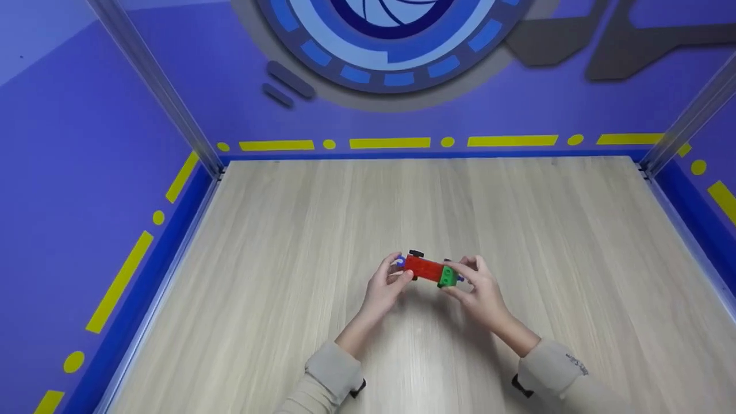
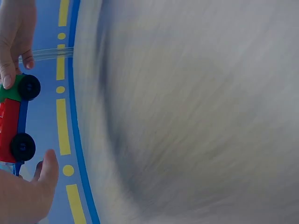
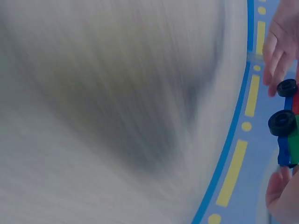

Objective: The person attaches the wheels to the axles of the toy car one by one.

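Note:
A small toy car [image 1: 424, 268] of building blocks, with a red body, a green block [image 1: 448, 276] at its right end and black wheels [image 2: 22, 147], is held up over the table. My right hand [image 1: 482, 292] pinches the green end between thumb and fingers. At the other end my left hand [image 1: 386, 290] surrounds the blue hook [image 1: 401, 261], its thumb tip overlapping the red side in the head view. The left wrist view shows that thumb [image 2: 49, 168] standing off from the wheel, and the right wrist view shows the left fingers [image 3: 275, 65] fairly straight.
The wooden tabletop [image 1: 276, 276] lies beneath both hands. Blue-purple panels [image 1: 322, 123] with yellow dashes border it at the back and sides, joined by metal corner posts [image 1: 167, 92].

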A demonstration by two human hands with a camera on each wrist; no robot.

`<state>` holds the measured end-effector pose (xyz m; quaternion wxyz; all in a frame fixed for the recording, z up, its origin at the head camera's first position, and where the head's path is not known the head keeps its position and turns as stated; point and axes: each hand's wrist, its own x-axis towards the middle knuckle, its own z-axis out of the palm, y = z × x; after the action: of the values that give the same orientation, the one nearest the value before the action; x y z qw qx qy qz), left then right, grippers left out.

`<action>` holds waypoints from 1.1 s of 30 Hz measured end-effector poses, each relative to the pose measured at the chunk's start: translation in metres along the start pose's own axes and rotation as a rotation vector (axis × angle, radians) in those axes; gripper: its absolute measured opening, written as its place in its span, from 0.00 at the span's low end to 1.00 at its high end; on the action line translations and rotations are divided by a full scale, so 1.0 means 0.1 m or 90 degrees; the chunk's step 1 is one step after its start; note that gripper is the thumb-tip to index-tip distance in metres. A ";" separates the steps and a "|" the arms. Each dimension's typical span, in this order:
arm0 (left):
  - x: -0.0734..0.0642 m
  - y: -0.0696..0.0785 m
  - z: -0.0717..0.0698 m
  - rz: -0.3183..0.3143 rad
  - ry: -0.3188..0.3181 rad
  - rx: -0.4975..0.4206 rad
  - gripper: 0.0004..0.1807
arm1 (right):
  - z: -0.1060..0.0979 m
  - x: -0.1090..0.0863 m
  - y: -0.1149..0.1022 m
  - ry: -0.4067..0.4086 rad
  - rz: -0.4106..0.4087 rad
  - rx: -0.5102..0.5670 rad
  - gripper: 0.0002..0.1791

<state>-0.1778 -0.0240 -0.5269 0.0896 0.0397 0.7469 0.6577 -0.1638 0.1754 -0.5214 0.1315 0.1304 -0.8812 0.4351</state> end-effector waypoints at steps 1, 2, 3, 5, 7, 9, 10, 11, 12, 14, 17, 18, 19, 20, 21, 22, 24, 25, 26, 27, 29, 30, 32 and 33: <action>0.03 0.00 0.01 0.006 0.007 0.022 0.32 | 0.00 0.03 0.02 -0.007 0.018 0.008 0.27; 0.06 -0.01 0.01 0.013 0.014 0.044 0.32 | -0.01 0.05 0.04 -0.013 0.034 0.016 0.27; 0.09 -0.01 0.02 0.020 0.021 0.065 0.32 | -0.01 0.08 0.06 -0.018 0.047 0.022 0.27; 0.16 0.00 0.04 0.034 0.038 0.104 0.31 | -0.01 0.13 0.10 -0.025 0.068 0.032 0.27; 0.23 0.01 0.06 0.054 0.054 0.143 0.29 | -0.01 0.19 0.13 -0.032 0.087 0.036 0.27; 0.31 0.01 0.08 0.071 0.076 0.190 0.26 | -0.01 0.24 0.17 -0.039 0.098 0.031 0.28; 0.35 0.01 0.09 0.079 0.086 0.216 0.25 | -0.01 0.27 0.18 -0.044 0.104 0.027 0.28; 0.38 0.01 0.10 0.086 0.096 0.242 0.24 | -0.01 0.30 0.20 -0.050 0.108 0.022 0.28; 0.42 0.01 0.11 0.091 0.105 0.268 0.23 | -0.01 0.33 0.21 -0.058 0.111 0.016 0.28; 0.48 0.00 0.13 0.106 0.124 0.319 0.22 | -0.01 0.39 0.26 -0.072 0.115 0.002 0.28; 0.55 -0.03 0.16 0.108 0.138 0.375 0.21 | 0.01 0.48 0.34 -0.095 0.128 -0.009 0.27; 0.57 -0.05 0.17 0.105 0.139 0.387 0.21 | 0.01 0.50 0.36 -0.104 0.134 -0.008 0.27; 0.59 -0.07 0.18 0.103 0.138 0.396 0.21 | 0.02 0.52 0.40 -0.111 0.143 -0.007 0.27; 0.60 -0.08 0.19 0.095 0.134 0.397 0.21 | 0.02 0.53 0.42 -0.120 0.155 -0.002 0.27; 0.61 -0.10 0.20 0.090 0.129 0.401 0.21 | 0.02 0.54 0.45 -0.127 0.165 0.002 0.27; 0.62 -0.13 0.22 0.089 0.127 0.402 0.21 | 0.03 0.55 0.48 -0.134 0.175 0.003 0.27; 0.63 -0.17 0.24 0.079 0.120 0.404 0.21 | 0.04 0.55 0.53 -0.145 0.187 -0.004 0.27; 0.63 -0.19 0.25 0.079 0.118 0.404 0.20 | 0.04 0.55 0.55 -0.150 0.191 -0.010 0.27; 0.64 -0.20 0.26 0.077 0.117 0.405 0.20 | 0.04 0.55 0.57 -0.152 0.192 -0.016 0.27; 0.64 -0.22 0.27 0.074 0.116 0.410 0.20 | 0.04 0.55 0.59 -0.152 0.188 -0.024 0.27; 0.64 -0.25 0.29 0.064 0.108 0.407 0.19 | 0.04 0.55 0.62 -0.157 0.182 -0.040 0.26; 0.64 -0.26 0.30 0.064 0.107 0.406 0.19 | 0.03 0.55 0.63 -0.159 0.178 -0.047 0.26; 0.65 -0.28 0.31 0.054 0.104 0.401 0.19 | 0.03 0.55 0.65 -0.163 0.173 -0.060 0.26; 0.65 -0.29 0.32 0.049 0.104 0.398 0.18 | 0.02 0.55 0.66 -0.167 0.175 -0.065 0.26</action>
<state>-0.2337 0.0152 -0.5644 -0.0121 0.0407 0.9153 0.4006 -0.2378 0.2058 -0.5522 -0.0384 0.0576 -0.9212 0.3828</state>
